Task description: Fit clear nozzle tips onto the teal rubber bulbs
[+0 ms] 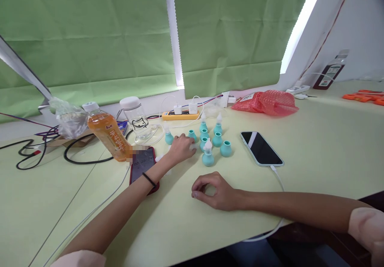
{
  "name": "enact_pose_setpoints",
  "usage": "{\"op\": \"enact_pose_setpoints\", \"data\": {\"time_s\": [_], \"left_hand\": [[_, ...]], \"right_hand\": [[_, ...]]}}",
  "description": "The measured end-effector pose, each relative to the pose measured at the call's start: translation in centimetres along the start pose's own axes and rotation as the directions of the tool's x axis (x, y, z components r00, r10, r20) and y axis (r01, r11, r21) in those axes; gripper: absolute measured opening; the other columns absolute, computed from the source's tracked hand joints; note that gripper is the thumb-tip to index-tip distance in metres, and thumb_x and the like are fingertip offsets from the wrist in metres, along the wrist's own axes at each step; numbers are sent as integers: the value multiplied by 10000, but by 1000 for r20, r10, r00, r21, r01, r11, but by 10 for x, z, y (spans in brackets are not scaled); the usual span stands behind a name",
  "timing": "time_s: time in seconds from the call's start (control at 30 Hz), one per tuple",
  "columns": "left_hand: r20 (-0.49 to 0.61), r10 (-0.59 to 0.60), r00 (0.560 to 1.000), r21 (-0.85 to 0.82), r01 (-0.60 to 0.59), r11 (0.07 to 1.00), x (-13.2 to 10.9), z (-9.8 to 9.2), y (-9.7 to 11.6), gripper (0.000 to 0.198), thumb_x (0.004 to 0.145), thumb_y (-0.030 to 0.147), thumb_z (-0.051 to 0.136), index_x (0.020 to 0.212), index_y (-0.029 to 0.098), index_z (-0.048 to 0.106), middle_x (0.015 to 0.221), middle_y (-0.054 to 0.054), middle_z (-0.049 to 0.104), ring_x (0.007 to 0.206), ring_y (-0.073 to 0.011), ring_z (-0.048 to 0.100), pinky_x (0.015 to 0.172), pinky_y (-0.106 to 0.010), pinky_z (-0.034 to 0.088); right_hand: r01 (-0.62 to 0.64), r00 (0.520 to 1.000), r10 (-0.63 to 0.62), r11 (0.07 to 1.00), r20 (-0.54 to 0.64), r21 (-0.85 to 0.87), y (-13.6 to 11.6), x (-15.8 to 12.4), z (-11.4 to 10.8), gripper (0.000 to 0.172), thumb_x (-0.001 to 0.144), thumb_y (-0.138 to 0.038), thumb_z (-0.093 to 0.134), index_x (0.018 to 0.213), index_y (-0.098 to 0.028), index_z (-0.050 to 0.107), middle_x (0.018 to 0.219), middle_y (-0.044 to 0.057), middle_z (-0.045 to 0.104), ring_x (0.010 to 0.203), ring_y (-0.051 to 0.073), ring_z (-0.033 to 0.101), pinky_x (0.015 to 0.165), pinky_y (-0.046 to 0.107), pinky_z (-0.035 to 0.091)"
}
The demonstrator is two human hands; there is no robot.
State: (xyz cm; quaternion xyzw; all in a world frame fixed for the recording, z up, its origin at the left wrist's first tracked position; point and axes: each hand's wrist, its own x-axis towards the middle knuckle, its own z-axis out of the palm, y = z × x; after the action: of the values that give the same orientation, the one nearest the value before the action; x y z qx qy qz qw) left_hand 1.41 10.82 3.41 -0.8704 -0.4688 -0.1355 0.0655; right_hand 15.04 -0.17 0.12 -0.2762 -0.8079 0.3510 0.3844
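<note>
My left hand [181, 148] reaches over the table with bent fingers, closed on a small translucent white nozzle tip [193, 148] that is partly hidden by them. Around it stand several small teal squeeze bulbs, some open at the neck, such as the bulb [226, 149] on the right. Others carry white pointed nozzles, like the front bulb [208, 159] and the bulb [169, 137] left of the hand. More white nozzles lie partly hidden under my left wrist. My right hand [216, 191] rests on the table in front of the bulbs, its thumb and fingers curled into a ring, holding nothing visible.
A red-cased phone [141, 165] lies by my left forearm, and a charging phone [261, 148] at the right. Behind stand an orange drink bottle [109, 135], a clear jar [138, 119], a power strip [180, 116] and pink bubble wrap [267, 103]. Cables run at the left.
</note>
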Motion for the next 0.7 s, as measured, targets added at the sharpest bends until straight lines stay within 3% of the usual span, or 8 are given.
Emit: {"op": "enact_pose_setpoints", "data": {"time_s": [0.1, 0.17, 0.2, 0.3, 0.37, 0.43, 0.53, 0.7], "left_hand": [[-187, -34, 982, -101, 16, 995, -16, -19, 5, 206, 731, 290, 491, 857, 146, 566, 830, -68, 596, 844, -193, 508, 727, -312, 409], [-393, -130, 910, -350, -17, 937, -35, -31, 11, 187, 703, 300, 542, 797, 142, 574, 770, -53, 584, 755, -162, 521, 687, -283, 422], [-402, -183, 897, -466, -29, 884, -46, -35, 15, 177, 689, 297, 562, 787, 150, 578, 728, -36, 581, 689, -144, 522, 638, -265, 426], [-151, -304, 941, -768, 82, 635, -80, -37, 28, 152, 679, 253, 582, 800, 160, 584, 771, -30, 608, 682, -132, 547, 616, -242, 440], [40, -295, 955, -871, 178, 458, -95, -32, 33, 173, 666, 235, 600, 816, 153, 573, 795, -36, 616, 717, -141, 564, 646, -247, 452], [161, -251, 955, -910, 242, 336, -102, -27, 34, 197, 665, 244, 607, 832, 147, 563, 803, -43, 621, 744, -153, 573, 672, -259, 458], [219, -201, 955, -912, 274, 306, -101, -24, 32, 212, 678, 277, 601, 843, 145, 580, 835, -54, 625, 780, -165, 569, 683, -265, 456], [232, -95, 968, -863, 250, 438, -95, -33, 17, 231, 698, 318, 572, 838, 137, 609, 848, -68, 622, 768, -172, 557, 635, -258, 458]], "right_hand": [[-63, 996, 66, 996, -57, 59, -1, 0, -1, 58, 717, -184, 515, 747, -148, 548, 658, 24, 613, 576, 105, 560, 582, 230, 480], [-120, 987, 133, 983, -86, 139, 0, 0, -2, 158, 729, -218, 524, 875, -158, 511, 712, 30, 622, 626, 113, 569, 617, 247, 482], [-146, 982, 165, 972, -92, 183, 0, 1, -3, 232, 732, -235, 530, 947, -167, 477, 755, 34, 622, 656, 115, 568, 629, 252, 482], [-213, 962, 252, 933, -103, 290, 2, 3, -3, 410, 728, -286, 550, 1090, -206, 376, 872, 38, 582, 711, 114, 545, 612, 246, 484], [-236, 956, 278, 920, -94, 313, 4, 4, -3, 391, 728, -314, 547, 1077, -212, 402, 865, 32, 551, 718, 115, 529, 575, 232, 482], [-238, 960, 271, 924, -74, 299, 6, 5, -2, 295, 737, -323, 531, 998, -198, 473, 824, 27, 534, 724, 120, 520, 554, 223, 479], [-231, 962, 264, 924, -71, 303, 7, 6, -1, 236, 742, -315, 522, 938, -187, 508, 811, 30, 530, 743, 131, 518, 521, 212, 475], [-207, 965, 249, 919, -87, 335, 7, 5, -2, 228, 728, -314, 535, 911, -181, 510, 786, 27, 525, 705, 123, 523, 484, 201, 473]]}}
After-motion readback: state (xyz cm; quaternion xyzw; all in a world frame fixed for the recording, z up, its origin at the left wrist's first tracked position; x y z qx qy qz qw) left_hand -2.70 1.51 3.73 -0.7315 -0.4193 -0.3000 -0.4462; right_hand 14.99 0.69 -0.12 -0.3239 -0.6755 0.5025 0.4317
